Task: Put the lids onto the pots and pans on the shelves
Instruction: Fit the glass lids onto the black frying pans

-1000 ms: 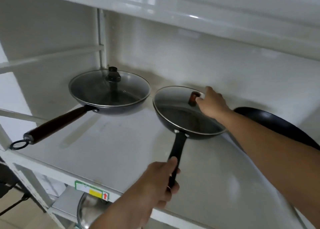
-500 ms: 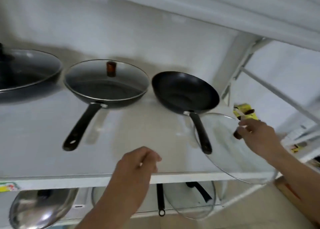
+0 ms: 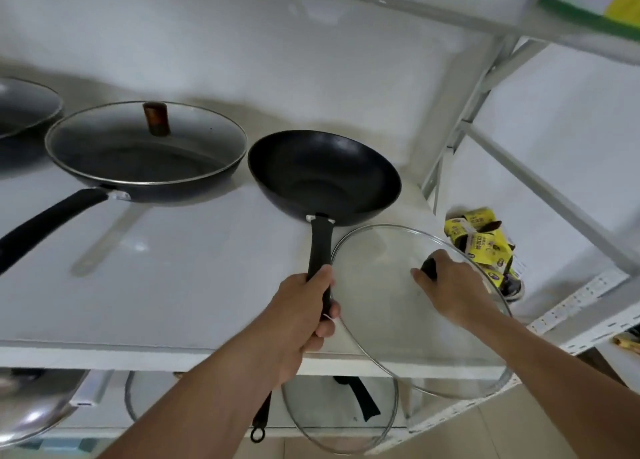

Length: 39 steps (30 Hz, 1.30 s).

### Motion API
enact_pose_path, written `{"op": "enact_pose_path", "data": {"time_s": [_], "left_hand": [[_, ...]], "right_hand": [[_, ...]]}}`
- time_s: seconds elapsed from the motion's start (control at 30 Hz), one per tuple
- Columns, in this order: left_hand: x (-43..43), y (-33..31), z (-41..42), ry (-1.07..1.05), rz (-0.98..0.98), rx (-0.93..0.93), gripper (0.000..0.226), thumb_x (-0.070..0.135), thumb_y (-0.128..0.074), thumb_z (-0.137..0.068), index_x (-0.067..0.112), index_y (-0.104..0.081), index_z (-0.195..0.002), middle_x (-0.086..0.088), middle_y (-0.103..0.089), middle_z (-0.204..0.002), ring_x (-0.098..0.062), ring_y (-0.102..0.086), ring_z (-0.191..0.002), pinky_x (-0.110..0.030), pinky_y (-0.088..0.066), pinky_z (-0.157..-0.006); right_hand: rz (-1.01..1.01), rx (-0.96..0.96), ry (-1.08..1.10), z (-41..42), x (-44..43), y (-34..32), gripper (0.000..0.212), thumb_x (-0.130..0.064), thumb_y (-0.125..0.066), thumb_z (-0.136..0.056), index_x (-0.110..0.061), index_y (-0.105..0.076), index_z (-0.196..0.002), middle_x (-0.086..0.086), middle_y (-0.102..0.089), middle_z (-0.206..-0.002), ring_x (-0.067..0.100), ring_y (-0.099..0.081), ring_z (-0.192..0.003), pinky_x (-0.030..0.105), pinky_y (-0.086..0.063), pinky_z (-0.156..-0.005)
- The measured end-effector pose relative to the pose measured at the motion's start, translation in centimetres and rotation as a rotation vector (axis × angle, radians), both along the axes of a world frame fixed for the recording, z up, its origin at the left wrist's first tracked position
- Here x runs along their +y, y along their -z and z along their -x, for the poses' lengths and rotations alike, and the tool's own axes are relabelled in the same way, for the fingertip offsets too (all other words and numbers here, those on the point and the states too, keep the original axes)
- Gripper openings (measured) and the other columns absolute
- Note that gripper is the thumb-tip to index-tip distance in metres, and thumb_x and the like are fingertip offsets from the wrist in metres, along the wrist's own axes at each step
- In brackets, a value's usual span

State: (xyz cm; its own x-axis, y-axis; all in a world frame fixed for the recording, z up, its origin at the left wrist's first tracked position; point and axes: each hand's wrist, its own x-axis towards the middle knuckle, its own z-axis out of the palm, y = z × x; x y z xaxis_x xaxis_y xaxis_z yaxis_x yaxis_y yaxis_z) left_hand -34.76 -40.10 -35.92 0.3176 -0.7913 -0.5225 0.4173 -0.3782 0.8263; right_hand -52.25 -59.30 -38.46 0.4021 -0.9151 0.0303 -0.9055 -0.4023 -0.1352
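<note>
The open wok [image 3: 323, 174] sits on the white shelf [image 3: 194, 268], right of centre, its bowl empty. Its black handle [image 3: 320, 250] runs from the rim at 6 o'clock straight toward the shelf's front edge; the long axis lies 12 to 6. The left hand [image 3: 304, 316] is closed around the handle's near end. The right hand [image 3: 450, 292] grips the dark knob of a glass lid [image 3: 398, 320], fingers wrapped over it. The lid is held tilted at the wok's 4 o'clock, just beside the handle, its lower rim overhanging the shelf's front edge. At the wok's 9 o'clock a pan [image 3: 145, 153] already carries a lid, rims nearly touching; its handle points to 8 o'clock. Bare shelf lies between the two handles. A shelf post [image 3: 450, 139] stands at the wok's 3 o'clock.
</note>
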Motion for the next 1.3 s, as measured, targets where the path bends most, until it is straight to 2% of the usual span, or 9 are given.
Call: {"op": "enact_pose_path", "data": {"time_s": [0.1, 0.23, 0.4, 0.57, 0.7, 0.8, 0.9, 1.13, 1.3], "left_hand": [[0.1, 0.2, 0.1, 0.011, 0.008, 0.009, 0.031, 0.038, -0.042, -0.101, 0.012, -0.057, -0.108, 0.001, -0.047, -0.058, -0.01, -0.032, -0.04, -0.018, -0.022, -0.034], [0.4, 0.1, -0.6, 0.035, 0.015, 0.011, 0.029, 0.038, -0.041, -0.101, 0.013, -0.055, -0.101, 0.001, -0.047, -0.057, -0.01, -0.03, -0.04, -0.018, -0.021, -0.033], [0.5, -0.1, -1.1, 0.05, 0.041, 0.053, 0.026, 0.037, -0.041, -0.102, 0.013, -0.052, -0.095, 0.001, -0.045, -0.054, -0.009, -0.029, -0.039, -0.018, -0.02, -0.033], [0.9, 0.1, -1.4, 0.076, 0.051, 0.068, 0.026, 0.037, -0.04, -0.102, 0.013, -0.051, -0.099, 0.001, -0.044, -0.057, -0.009, -0.027, -0.04, -0.019, -0.02, -0.033], [1.0, 0.3, -1.2, 0.056, 0.069, 0.075, 0.026, 0.037, -0.039, -0.102, 0.014, -0.05, -0.1, 0.002, -0.043, -0.057, -0.009, -0.027, -0.041, -0.019, -0.019, -0.035], [0.8, 0.4, -0.8, 0.044, 0.071, 0.066, 0.025, 0.037, -0.038, -0.102, 0.015, -0.051, -0.1, 0.003, -0.042, -0.056, -0.008, -0.028, -0.039, -0.018, -0.02, -0.035], [0.7, 0.3, -0.6, 0.014, 0.079, 0.075, 0.025, 0.036, -0.039, -0.102, 0.015, -0.051, -0.1, 0.003, -0.042, -0.056, -0.007, -0.028, -0.036, -0.018, -0.021, -0.035], [0.0, 0.8, -0.4, -0.024, 0.066, 0.066, 0.024, 0.035, -0.04, -0.1, 0.015, -0.052, -0.097, 0.002, -0.043, -0.052, -0.009, -0.03, -0.033, -0.017, -0.022, -0.034], [-0.5, 1.6, -0.8, -0.029, 0.09, 0.064, 0.022, 0.032, -0.043, -0.099, 0.013, -0.053, -0.093, 0.004, -0.047, -0.042, -0.009, -0.037, -0.033, -0.019, -0.03, -0.038]], "right_hand": [[0.014, -0.012, -0.043, 0.7, 1.2, -0.3, 0.036, -0.047, -0.051, -0.097, -0.013, -0.053, -0.105, 0.005, -0.057, -0.076, 0.036, -0.067, -0.087, 0.035, -0.041, -0.064], [-0.038, -0.098, -0.057, 2.0, 3.0, -0.7, 0.028, -0.048, -0.054, -0.094, -0.02, -0.053, -0.096, 0.007, -0.069, -0.08, 0.033, -0.067, -0.08, 0.037, -0.051, -0.068], [-0.052, -0.238, -0.062, 3.8, 5.5, -1.8, 0.02, -0.03, -0.063, -0.093, -0.015, -0.056, -0.083, 0.001, -0.06, -0.062, 0.019, -0.059, -0.06, 0.029, -0.038, -0.053], [-0.07, -0.352, 0.021, 5.0, 6.8, -3.4, 0.017, -0.028, -0.062, -0.095, -0.014, -0.06, -0.085, 0.007, -0.063, -0.069, 0.021, -0.059, -0.067, 0.034, -0.043, -0.061], [0.003, -0.445, 0.081, 4.3, 6.1, -6.9, 0.023, -0.033, -0.062, -0.094, -0.014, -0.063, -0.08, 0.012, -0.067, -0.072, 0.036, -0.063, -0.072, 0.046, -0.052, -0.072], [0.04, -0.463, 0.043, 1.2, 4.1, -10.7, 0.028, -0.039, -0.062, -0.092, -0.015, -0.064, -0.079, 0.006, -0.069, -0.073, 0.027, -0.065, -0.072, 0.043, -0.051, -0.073], [0.059, -0.359, -0.051, -4.0, 0.5, -13.4, 0.033, -0.047, -0.056, -0.092, -0.015, -0.061, -0.083, 0.002, -0.065, -0.075, 0.016, -0.059, -0.069, 0.036, -0.044, -0.066], [0.067, -0.221, -0.188, -17.1, -9.0, -11.5, 0.037, -0.05, -0.058, -0.087, -0.014, -0.058, -0.095, 0.012, -0.065, -0.096, 0.037, -0.061, -0.095, 0.036, -0.044, -0.074], [0.033, -0.149, -0.221, -22.3, -11.5, -9.2, 0.041, -0.048, -0.054, -0.093, -0.008, -0.06, -0.1, 0.019, -0.068, -0.105, 0.039, -0.062, -0.094, 0.038, -0.047, -0.077]]}}
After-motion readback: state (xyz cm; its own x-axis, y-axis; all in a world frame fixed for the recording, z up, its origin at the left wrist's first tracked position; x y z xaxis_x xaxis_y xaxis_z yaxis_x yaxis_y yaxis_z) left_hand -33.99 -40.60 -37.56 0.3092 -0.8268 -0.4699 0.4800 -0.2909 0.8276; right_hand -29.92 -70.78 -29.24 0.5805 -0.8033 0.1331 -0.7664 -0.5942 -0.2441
